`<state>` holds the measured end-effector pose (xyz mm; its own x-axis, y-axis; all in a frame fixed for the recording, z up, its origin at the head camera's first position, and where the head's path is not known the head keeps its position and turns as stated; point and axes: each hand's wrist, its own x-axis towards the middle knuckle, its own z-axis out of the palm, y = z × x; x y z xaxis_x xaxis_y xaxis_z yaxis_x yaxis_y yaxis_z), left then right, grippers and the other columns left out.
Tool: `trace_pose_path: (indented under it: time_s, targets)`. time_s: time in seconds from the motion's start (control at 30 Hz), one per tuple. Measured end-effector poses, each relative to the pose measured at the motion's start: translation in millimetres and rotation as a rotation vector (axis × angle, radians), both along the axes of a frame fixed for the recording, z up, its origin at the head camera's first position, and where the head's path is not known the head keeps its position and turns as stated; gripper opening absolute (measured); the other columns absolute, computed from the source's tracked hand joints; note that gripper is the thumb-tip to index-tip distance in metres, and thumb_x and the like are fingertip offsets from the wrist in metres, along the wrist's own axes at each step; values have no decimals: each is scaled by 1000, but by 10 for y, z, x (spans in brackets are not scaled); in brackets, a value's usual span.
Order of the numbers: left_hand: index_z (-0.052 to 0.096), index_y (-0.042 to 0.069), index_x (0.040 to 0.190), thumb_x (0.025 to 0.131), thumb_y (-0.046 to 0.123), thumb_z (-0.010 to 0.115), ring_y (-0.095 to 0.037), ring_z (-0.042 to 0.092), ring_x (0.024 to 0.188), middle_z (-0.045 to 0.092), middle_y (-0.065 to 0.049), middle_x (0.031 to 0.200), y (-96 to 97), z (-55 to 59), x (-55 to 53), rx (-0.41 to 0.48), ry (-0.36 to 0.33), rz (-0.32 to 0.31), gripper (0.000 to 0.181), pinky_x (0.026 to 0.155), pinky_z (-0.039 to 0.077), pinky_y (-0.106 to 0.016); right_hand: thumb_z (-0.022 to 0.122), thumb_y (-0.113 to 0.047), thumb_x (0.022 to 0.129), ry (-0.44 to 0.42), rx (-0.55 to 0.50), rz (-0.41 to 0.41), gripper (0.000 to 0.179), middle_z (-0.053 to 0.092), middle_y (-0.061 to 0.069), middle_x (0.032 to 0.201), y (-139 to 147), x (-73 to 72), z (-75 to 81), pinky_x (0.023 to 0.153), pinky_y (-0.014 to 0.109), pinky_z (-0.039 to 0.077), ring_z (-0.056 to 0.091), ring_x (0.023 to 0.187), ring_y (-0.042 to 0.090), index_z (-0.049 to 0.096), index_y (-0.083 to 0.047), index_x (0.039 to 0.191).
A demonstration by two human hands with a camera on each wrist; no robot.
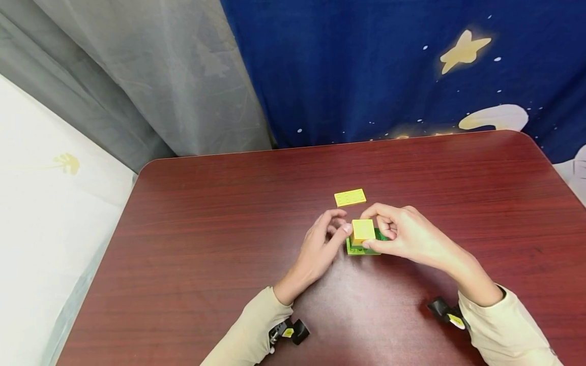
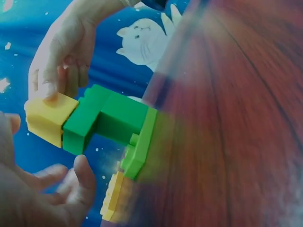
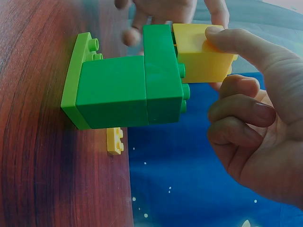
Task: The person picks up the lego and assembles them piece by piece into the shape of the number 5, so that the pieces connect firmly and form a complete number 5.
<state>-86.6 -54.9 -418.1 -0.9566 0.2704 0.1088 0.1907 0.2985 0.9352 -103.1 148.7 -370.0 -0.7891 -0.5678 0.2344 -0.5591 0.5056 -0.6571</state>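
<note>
Thumb and index finger of my right hand (image 1: pixel 412 236) pinch a yellow toy building brick (image 1: pixel 363 231) from its sides. The brick sits at the top of a small stack, against the studs of an upper green brick (image 3: pixel 163 73). Below that comes a lower green brick (image 3: pixel 112 90), standing on a light green studded plate (image 3: pixel 75 80). The upper green brick overhangs the lower one, with bare studs beside the yellow brick. My left hand (image 1: pixel 318 246) hovers at the stack's left, fingers loosely bent, thumb tip close beside the yellow brick.
A flat yellow studded plate (image 1: pixel 350 197) lies on the reddish-brown table (image 1: pixel 220 244) just behind the stack. Grey and blue curtains (image 1: pixel 366 66) hang beyond the far edge. Both wrists carry small black cameras.
</note>
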Motion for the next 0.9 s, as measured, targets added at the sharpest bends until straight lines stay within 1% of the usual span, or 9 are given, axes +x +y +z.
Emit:
trace_pose_path:
  time_s: [0.1,0.13,0.2,0.27,0.4,0.53,0.73,0.8,0.9]
  targets:
    - [54,16,122,88,26,59,-19,55,85,56,-6,107,-7,-12,-3,6,125,-27,36,66,47,-26,79,-24,74,3,-2,2,29,34,-15,59,8,3,-2,48,20,30,30,51,-1,58,-26,94]
    - [54,16,123,87,23,61,-21,55,88,55,-6,108,-10,-15,-2,22,154,-45,37,65,47,-26,79,-25,74,4,-3,2,29,33,-15,59,9,4,-2,48,20,30,30,51,-1,58,-26,94]
    - [55,16,122,86,19,62,-25,54,88,55,-4,107,-17,-17,2,48,191,-74,38,63,48,-25,79,-25,74,4,-2,2,29,33,-15,59,9,3,-2,48,20,30,30,51,-1,58,-27,94]
    - [56,16,121,85,18,64,-25,56,87,56,-2,106,-21,-14,4,67,198,-91,37,62,48,-25,78,-26,75,5,-1,5,29,33,-15,59,7,2,0,49,20,30,30,51,-1,58,-27,95]
    - [58,15,120,89,23,60,-15,61,89,63,-1,105,-21,-15,7,37,156,-84,32,70,49,-26,78,-25,75,21,1,10,29,34,-15,59,1,0,5,49,19,29,30,51,-1,58,-26,96]
    - [57,10,121,95,33,50,-7,61,90,67,-1,100,-22,-11,9,-47,100,-36,35,79,46,-27,79,-23,74,39,0,16,29,34,-15,59,-2,-7,6,49,18,29,30,51,-1,58,-24,96]
    - [43,8,132,95,43,44,-5,60,72,67,6,75,4,15,28,-125,6,-8,50,71,44,-26,79,-24,74,40,-1,18,30,34,-15,59,2,-8,1,49,18,29,30,51,-1,58,-23,96]
    - [38,8,134,95,44,44,-7,59,68,65,5,71,18,9,32,-125,-16,-3,54,68,43,-25,79,-24,74,35,-2,17,30,33,-15,59,3,-5,-1,49,18,29,30,51,-1,58,-23,96]
    - [36,8,135,95,44,44,-10,60,64,63,4,70,33,-7,30,-113,-26,3,55,64,43,-24,79,-23,74,34,-2,18,30,33,-14,59,4,-7,-13,49,19,29,29,51,-2,58,-23,95]
